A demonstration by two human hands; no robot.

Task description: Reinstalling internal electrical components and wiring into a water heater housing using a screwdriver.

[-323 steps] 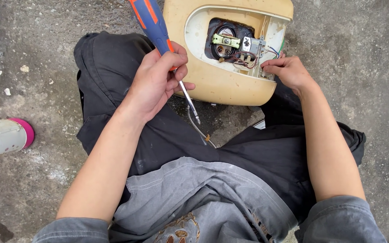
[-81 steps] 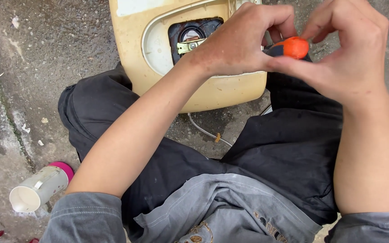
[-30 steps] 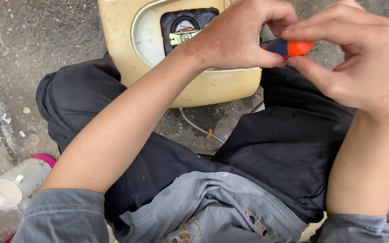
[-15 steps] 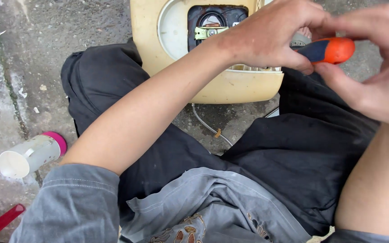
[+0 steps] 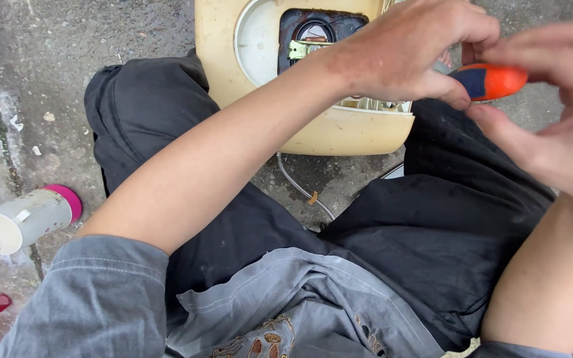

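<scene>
Orange and blue, the screwdriver handle (image 5: 489,81) is sitting at two o'clock, pinched by the left hand (image 5: 409,50), which is closing around its neck to steady it. The right hand (image 5: 552,113) is curling half-open about the butt, fingertips seemingly touching it, as if for turning. The shaft is hidden, probably pointing into the cream housing (image 5: 339,132) wedged between the knees at twelve o'clock.
</scene>
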